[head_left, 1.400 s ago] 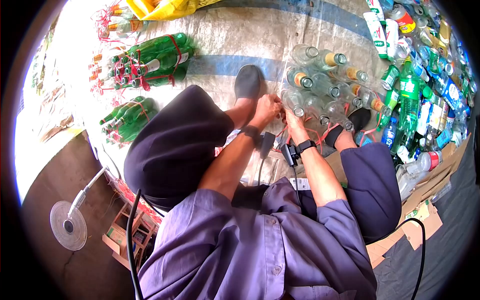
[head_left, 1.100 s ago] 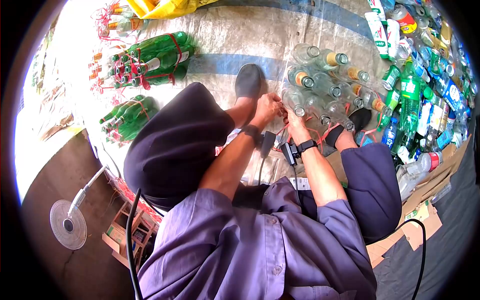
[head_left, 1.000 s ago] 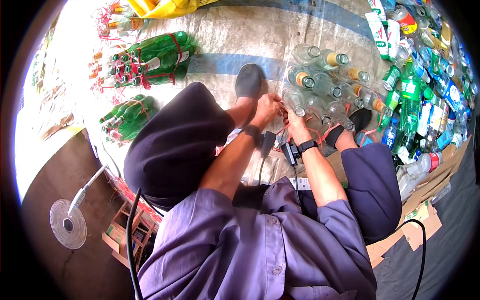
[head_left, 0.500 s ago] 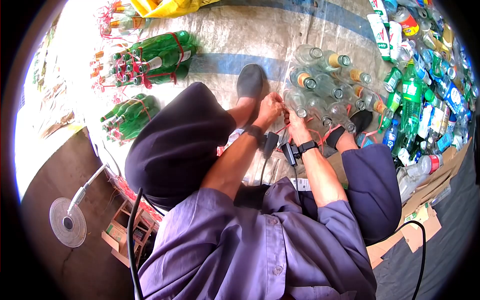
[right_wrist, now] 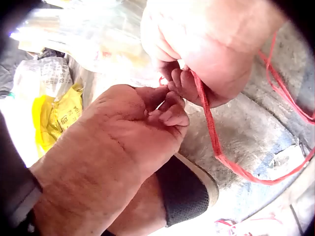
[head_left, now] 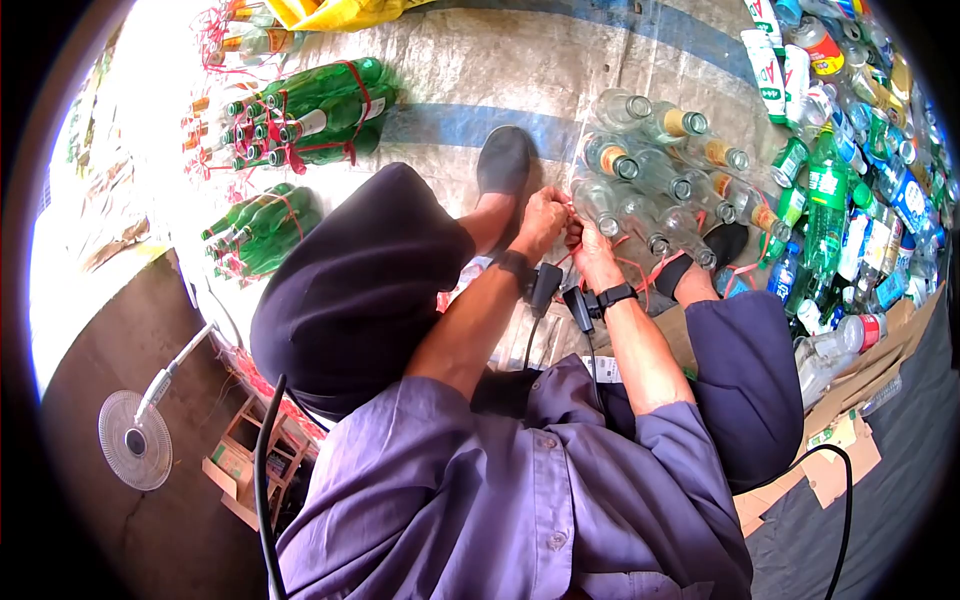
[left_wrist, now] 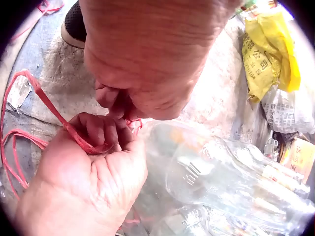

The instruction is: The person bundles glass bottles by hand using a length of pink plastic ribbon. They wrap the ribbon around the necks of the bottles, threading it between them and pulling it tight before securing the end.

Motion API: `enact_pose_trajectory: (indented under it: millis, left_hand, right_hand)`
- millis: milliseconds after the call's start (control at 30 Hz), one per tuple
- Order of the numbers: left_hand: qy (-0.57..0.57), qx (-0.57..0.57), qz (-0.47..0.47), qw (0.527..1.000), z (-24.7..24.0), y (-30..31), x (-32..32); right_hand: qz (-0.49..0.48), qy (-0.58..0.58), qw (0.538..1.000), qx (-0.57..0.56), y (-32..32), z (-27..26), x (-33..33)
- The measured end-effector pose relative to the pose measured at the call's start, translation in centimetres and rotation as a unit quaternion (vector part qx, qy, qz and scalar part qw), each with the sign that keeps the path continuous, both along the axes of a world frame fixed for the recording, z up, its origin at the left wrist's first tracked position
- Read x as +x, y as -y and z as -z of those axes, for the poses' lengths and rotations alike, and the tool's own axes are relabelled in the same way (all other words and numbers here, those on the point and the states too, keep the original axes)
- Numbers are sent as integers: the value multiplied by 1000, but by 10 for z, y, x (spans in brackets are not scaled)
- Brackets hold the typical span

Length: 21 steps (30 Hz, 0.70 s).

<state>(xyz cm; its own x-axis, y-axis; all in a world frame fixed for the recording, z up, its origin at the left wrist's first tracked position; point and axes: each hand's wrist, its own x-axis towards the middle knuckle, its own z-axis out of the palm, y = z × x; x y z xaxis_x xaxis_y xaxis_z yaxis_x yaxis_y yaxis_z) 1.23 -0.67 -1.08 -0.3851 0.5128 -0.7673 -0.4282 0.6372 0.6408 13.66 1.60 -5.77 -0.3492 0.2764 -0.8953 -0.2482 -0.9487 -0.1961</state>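
Clear glass bottles (head_left: 655,172) lie grouped, necks towards the body, with red strap (head_left: 657,268) around them. Left hand (head_left: 543,218) and right hand (head_left: 592,248) meet at the group's left side, fingertips nearly touching. In the left wrist view, red strap (left_wrist: 49,105) runs into the curled fingers of the right hand (left_wrist: 93,172); above it the left hand (left_wrist: 142,59) pinches at a small red piece beside the clear bottles (left_wrist: 197,167). The right wrist view shows the strap (right_wrist: 211,130) hanging from the right hand (right_wrist: 206,49), against the left hand's (right_wrist: 128,120) bent fingers. Exact finger contact is partly hidden.
Tied green bottles (head_left: 320,105) and a smaller green bundle (head_left: 262,225) lie at the left. A heap of plastic bottles (head_left: 826,185) fills the right side. A yellow sack (head_left: 340,12) is at the top, a fan (head_left: 135,440) lower left; shoes and cables are close by.
The head view has shifted slightly, moving the bottles a little to the right in it. Both hands stay together beside the clear bottles, with only small wrist and finger movement.
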Motion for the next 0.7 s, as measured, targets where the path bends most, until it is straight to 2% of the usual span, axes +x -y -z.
enact_pose_trajectory:
  millis: [67,300,367,467,700]
  left_hand:
    - [39,-14,-1,999,-2,-1,-2]
    - [11,6,-4,1000,-2,-6,-1]
    - [-63,-12,31,997,-8,-8,1]
    - [-104,-12,68,992,-18,-8,-1]
    - [-188,-66,143,969,-10,-5,-2]
  right_hand:
    - [15,-17,999,-39,0,4,2]
    - [20,-50,998,-42,-3,-6,5]
    - [23,-64,996,-51,-3,-6,7]
    - [22,-75,996,-41,-2,-8,9]
    - [9,-75,996,-51,-2,-5,12]
